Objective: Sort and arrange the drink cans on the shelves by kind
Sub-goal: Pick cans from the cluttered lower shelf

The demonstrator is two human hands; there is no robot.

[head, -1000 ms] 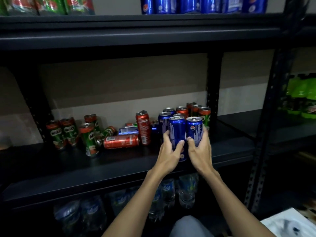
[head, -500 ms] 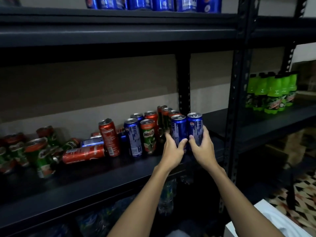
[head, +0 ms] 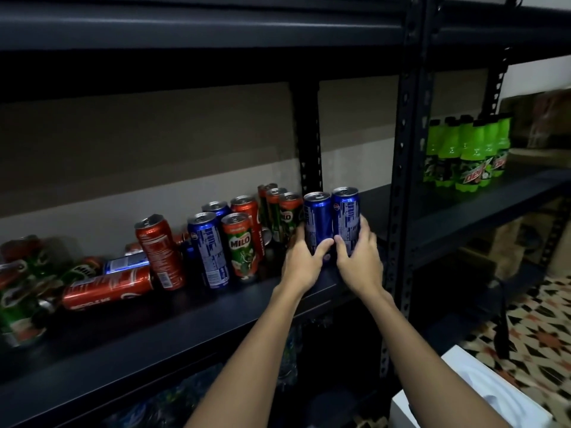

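Two blue cans being gripped at the right end of a dark shelf.

The left hand is grasping one blue can while the right hand is clasping its neighbour, both upright and touching; red, green and blue cans are standing and lying jumbled leftward.

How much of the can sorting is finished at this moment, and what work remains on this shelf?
Done: little that shows; three Milo cans stand grouped at the back. In hand: the left hand and right hand each grip an upright blue can, side by side at the shelf's right end. Left: red, blue and Milo cans remain mixed further left, including a red can lying on its side.
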